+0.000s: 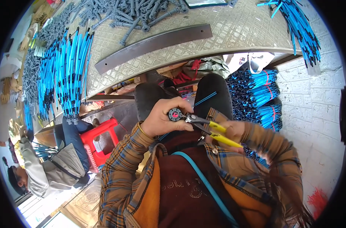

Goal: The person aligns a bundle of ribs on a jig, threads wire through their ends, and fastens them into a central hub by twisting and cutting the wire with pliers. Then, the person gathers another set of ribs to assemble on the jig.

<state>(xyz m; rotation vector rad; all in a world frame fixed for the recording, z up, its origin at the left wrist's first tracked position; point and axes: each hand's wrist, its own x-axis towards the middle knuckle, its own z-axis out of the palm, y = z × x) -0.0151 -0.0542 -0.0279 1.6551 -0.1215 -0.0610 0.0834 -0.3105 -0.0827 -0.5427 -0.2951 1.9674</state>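
My left hand (163, 118) is closed around a dark, round, ribbed part (175, 114) with a pinkish-red centre, its end facing up. What lies below that end is hidden in the fist. My right hand (233, 132) grips the yellow handles of a pair of pliers (217, 127). The pliers' metal jaws point left and meet a small bit, perhaps wire, beside the ribbed part, close to my left thumb and fingertips. Just beyond my hands, a thin blue rod (205, 98) lies across my dark-trousered leg.
Ahead stands a patterned worktable (241, 32) with a dark metal bar (154, 47) along its near edge. Grey plastic pieces (146, 13) are heaped on it. Blue rod bundles lie at left (70, 72), far right (300, 32) and below right (266, 95). A person (47, 171) sits left near a red stool (100, 140).
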